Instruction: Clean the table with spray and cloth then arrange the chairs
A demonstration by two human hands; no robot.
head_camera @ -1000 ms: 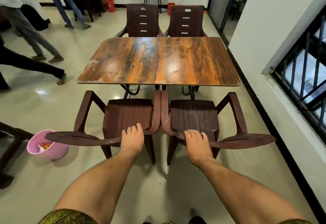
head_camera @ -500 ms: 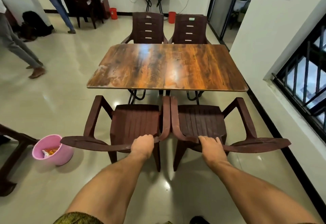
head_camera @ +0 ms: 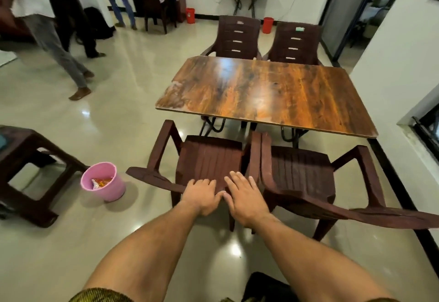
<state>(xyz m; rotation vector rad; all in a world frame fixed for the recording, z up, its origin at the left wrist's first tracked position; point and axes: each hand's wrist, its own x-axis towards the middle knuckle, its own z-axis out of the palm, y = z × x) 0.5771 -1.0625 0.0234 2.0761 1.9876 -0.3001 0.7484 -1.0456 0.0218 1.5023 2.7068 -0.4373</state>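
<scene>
Your left hand (head_camera: 200, 194) and right hand (head_camera: 244, 197) sit side by side, thumbs nearly touching, on the top rail of the left near chair (head_camera: 209, 156). The left fingers curl over the rail and grip it. The right fingers lie fairly straight and slightly spread across the rail, resting on it rather than closing round it.

This chair faces the table (head_camera: 266, 92), with its front edge near the table's near side and most of the seat out in the open. The right near chair (head_camera: 299, 171) stands just beside it, their inner armrests pressed together. It lies much the same, with its front legs close to the table legs. The two far chairs (head_camera: 237, 37) are drawn up against the opposite edge.

You appear to be in the last part of the job. No spray or cloth shows anywhere, and the tabletop is bare and glossy, so the wiping reads as finished. The pale patch at its near-left corner could be wear or residue; the view is too soft to say. What is left is squaring the near pair and sliding them in to match the far side. Mind the pink bucket (head_camera: 104, 181) to your left
</scene>
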